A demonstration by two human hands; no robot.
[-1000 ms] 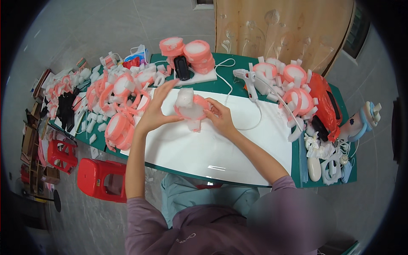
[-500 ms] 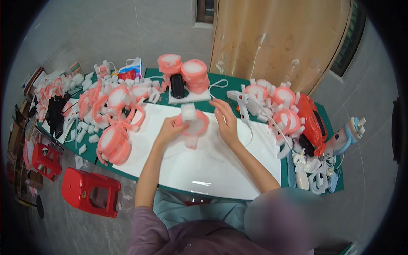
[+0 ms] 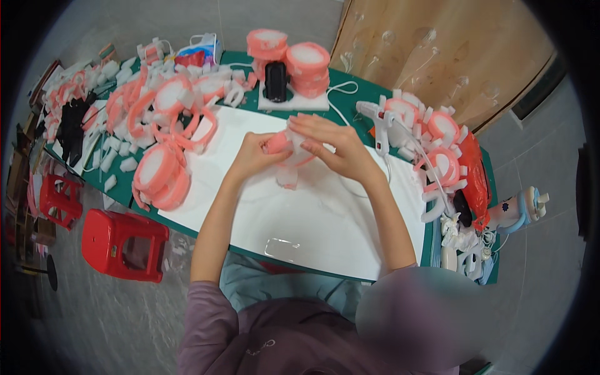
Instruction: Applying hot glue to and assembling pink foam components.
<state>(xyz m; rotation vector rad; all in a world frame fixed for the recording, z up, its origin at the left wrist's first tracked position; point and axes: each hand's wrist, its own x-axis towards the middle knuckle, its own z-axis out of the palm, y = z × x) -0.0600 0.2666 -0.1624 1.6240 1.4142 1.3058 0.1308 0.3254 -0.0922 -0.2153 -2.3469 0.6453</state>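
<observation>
Over the white board [image 3: 331,231], both my hands are on a round pink-and-white foam piece [image 3: 288,177]. My left hand [image 3: 255,154] is closed round its left edge, the thumb lying across the pink rim. Against its upper right side my right hand [image 3: 334,145] is closed, fingers together over the top and thumb below. A white tab hangs down below the hands; much of the rest is hidden by my fingers. To the right of my right hand, a white glue gun [image 3: 380,125] with a cord lies at the board's far edge.
Stacked foam rounds [image 3: 307,62] stand behind a black object [image 3: 275,81]. More rounds [image 3: 161,175] and loose white foam blocks crowd the left. Rightward are foam pieces [image 3: 442,128], a red plastic bag [image 3: 476,178] and a bottle [image 3: 515,214]. A red stool [image 3: 122,244] is on the floor.
My right hand, which was apart from the foam piece with fingers stretched out, has come leftward onto it. The piece has turned in my left hand. The whole view has shifted and tilted.
</observation>
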